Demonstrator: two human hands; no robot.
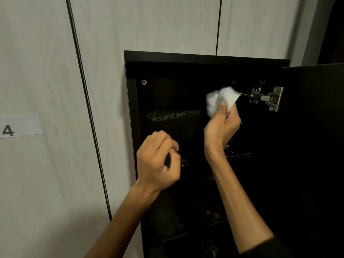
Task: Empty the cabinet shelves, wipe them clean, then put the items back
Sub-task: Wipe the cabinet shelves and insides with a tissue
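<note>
Right now the right hand (222, 125) grips a crumpled white cloth (220, 100), fingers curled round its lower part. Cloth is raised inside the upper compartment of the black cabinet (204, 59), against or just in front of the dark back panel; can't tell which. Its right tip is just beside the metal hinge (265, 98), maybe touching it.

Left hand (158, 162) is clenched loosely, fingers curled in, thumb against the index finger. It seems to hold nothing, though the palm side is hidden. It hangs in front of the cabinet's left half, lower than the right hand, near the left side wall (133, 118), not visibly touching anything.

Cabinet door (314, 146) stands open on the right, black, hung on that hinge. Silver screw (144, 82) sits upper left in the back panel, with two more fixing points near the top right. Pale smeared streak (175, 115) runs across the back panel, left of the cloth. Shelf edge (240, 155) shows just below the right wrist, with some small debris at it. Lower shelf edge (167, 237) is visible further down. Interior is very dark; contents of the lower compartments can't be made out.

Pale wood-grain panels (130, 30) surround the cabinet. White label (19, 126) with a "4" is stuck on the panel at far left, well apart from the cabinet.
</note>
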